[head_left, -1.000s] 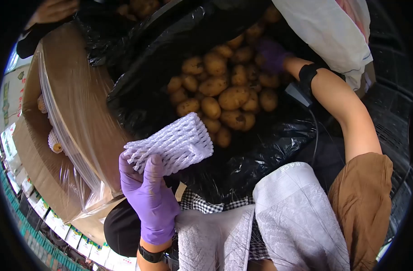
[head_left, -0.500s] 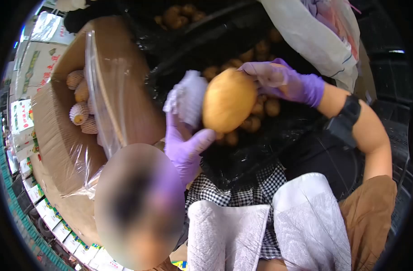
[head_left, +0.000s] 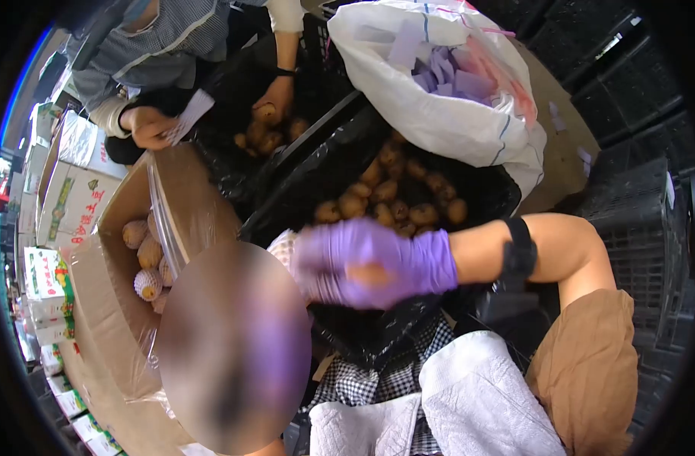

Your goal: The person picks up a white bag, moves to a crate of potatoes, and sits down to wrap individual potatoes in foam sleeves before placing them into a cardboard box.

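Observation:
My right hand [head_left: 370,262], in a purple glove, reaches across to the left, its fingers closed at a potato in a white foam net [head_left: 281,249]. Only the net's upper edge shows; the potato inside is mostly covered. A blurred oval hides most of my left hand [head_left: 270,346], leaving just a purple smear, so its fingers cannot be made out. Behind my right hand, loose potatoes [head_left: 389,201] lie in a crate lined with black plastic. A cardboard box [head_left: 108,304] on the left holds several potatoes in foam nets [head_left: 148,285].
A white sack [head_left: 431,114] of folded foam nets [head_left: 454,76] stands behind the crate. At the far left, a co-worker's hand [head_left: 277,99] touches potatoes while the other hand [head_left: 146,127] holds a foam net. Black crates [head_left: 628,228] line the right; printed cartons [head_left: 77,201] stand left.
My right hand has moved left and down with the potato, which is now at the foam net. My left hand has gone behind the blur. The view has shifted, showing the co-worker.

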Demonstrator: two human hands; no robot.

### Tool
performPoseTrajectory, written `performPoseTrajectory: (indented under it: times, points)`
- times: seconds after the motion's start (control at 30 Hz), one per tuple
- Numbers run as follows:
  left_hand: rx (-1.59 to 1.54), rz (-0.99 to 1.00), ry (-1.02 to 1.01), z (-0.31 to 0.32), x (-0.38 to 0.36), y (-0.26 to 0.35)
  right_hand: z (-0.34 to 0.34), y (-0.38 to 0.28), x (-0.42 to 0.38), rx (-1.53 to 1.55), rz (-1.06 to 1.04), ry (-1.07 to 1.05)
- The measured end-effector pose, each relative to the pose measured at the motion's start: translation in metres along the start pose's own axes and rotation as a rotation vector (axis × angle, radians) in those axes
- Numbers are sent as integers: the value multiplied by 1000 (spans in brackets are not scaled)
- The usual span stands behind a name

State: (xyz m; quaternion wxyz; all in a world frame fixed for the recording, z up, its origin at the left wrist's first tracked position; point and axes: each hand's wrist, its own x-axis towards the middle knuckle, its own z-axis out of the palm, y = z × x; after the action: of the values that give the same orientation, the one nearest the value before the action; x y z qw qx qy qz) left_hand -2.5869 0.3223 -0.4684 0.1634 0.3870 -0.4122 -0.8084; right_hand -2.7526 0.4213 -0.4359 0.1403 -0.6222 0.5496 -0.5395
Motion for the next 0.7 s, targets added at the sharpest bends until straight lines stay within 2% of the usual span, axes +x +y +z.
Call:
performPoseTrajectory:
  times: [0.07, 0.1, 0.13, 0.17, 0.2, 0.23, 0.27, 0.33, 0.4, 0.43, 0.5, 0.6, 0.67, 0.7]
  points:
    - [-63, -18, 276, -17, 3, 4, -32, -5, -5, 66, 22, -253]
    - [374, 89, 368, -45, 2, 3, -54, 13, -2, -91, -6, -39]
    - [816, 194, 448, -86, 4, 2, -88, 29, 3, -186, 120, 111]
    - [514, 419, 446, -143, 21, 6, -130, 64, 2, -301, 232, 385]
    - [205, 494, 397, -156, 28, 10, -166, 95, -2, -414, 342, 656]
    - [-102, 567, 338, -169, 34, 14, -192, 84, 6, -444, 790, 687]
    - [-403, 495, 233, -151, 27, 31, -243, 178, -45, -548, 553, 635]
    - [-577, 379, 200, -96, 29, 51, -263, 174, -70, -1003, 959, 171]
    - [-370, 315, 351, -25, 35, 43, -260, 196, -88, -1175, 973, 137]
    - [-325, 318, 289, -21, 35, 40, -256, 213, -100, -1261, 974, 119]
    - [-230, 318, 169, -21, 34, 33, -266, 290, -159, -1493, 680, 177]
    - [-220, 284, 129, -26, 33, 28, -253, 205, -91, -915, 1274, -202]
    - [-190, 283, 151, -22, 30, 25, -260, 234, -102, -962, 1131, 131]
    - [-173, 283, 142, -24, 30, 23, -263, 242, -100, -982, 1015, 198]
